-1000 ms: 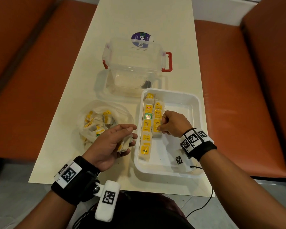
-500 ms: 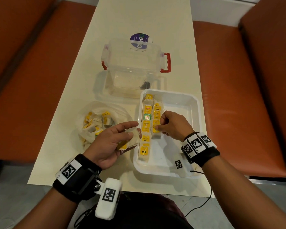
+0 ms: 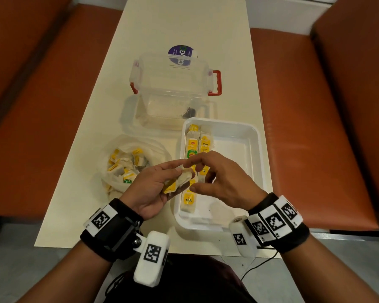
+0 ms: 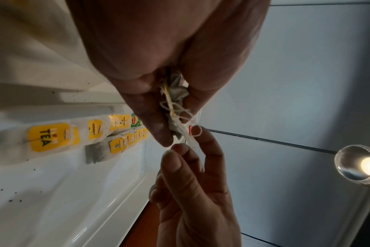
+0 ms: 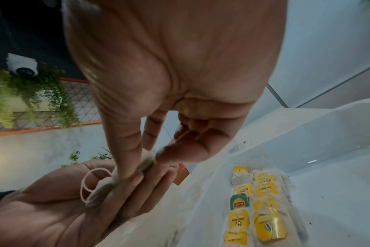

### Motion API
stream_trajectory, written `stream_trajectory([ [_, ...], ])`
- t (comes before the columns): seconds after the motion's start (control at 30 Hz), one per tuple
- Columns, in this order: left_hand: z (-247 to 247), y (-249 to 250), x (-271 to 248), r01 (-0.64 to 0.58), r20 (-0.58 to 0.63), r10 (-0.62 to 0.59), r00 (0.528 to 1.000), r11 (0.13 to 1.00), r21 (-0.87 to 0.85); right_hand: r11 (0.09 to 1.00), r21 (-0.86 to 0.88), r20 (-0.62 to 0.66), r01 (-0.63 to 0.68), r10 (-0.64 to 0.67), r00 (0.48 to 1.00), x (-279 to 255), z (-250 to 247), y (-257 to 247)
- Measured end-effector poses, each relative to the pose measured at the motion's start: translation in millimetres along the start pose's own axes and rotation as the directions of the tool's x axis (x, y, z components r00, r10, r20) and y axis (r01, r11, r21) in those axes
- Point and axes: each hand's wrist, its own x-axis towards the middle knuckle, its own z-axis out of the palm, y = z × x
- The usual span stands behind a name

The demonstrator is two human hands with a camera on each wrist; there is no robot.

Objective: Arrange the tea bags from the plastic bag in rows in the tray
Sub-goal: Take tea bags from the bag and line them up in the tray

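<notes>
The cream worktop (image 3: 162,29) carries a white tray (image 3: 256,149) at the right and the plastic bag (image 3: 127,167) of loose tea bags at the left. Two rows (image 3: 197,147) run lengthwise down the tray's left side, the second shorter. Just left of them, over the tray's near-left edge, the left hand (image 3: 153,189) cups a crumpled tea bag (image 3: 179,180); the right hand (image 3: 223,184), nearer the rows, pinches its far end between thumb and forefinger.

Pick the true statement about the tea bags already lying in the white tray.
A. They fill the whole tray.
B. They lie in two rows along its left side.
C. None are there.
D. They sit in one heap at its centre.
B: the tea bags form two side-by-side rows against the left wall of the white tray, whose right part holds none.
</notes>
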Motion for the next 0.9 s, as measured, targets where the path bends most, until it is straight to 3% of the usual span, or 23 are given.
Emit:
stream_trajectory([
  [0.13,8,-3,1,0.022,0.022,-0.023,0.999,0.999,0.036,0.999,0.005,-0.078,0.044,-0.043,0.996,-1,0,0],
  [0.27,11,-4,-1,0.072,0.037,-0.073,0.997,0.997,0.037,0.998,0.054,-0.159,-0.026,0.034,0.987,-1,-6,-2],
  [0.5,13,-4,-5,0.148,0.043,-0.148,0.988,0.989,-0.007,0.976,0.206,-0.161,-0.075,0.110,0.981,-3,-13,4],
  [0.9,17,-8,-8,0.030,0.040,-0.036,0.999,0.990,0.137,0.909,0.401,-0.183,-0.110,0.197,0.963,-5,-25,2],
])
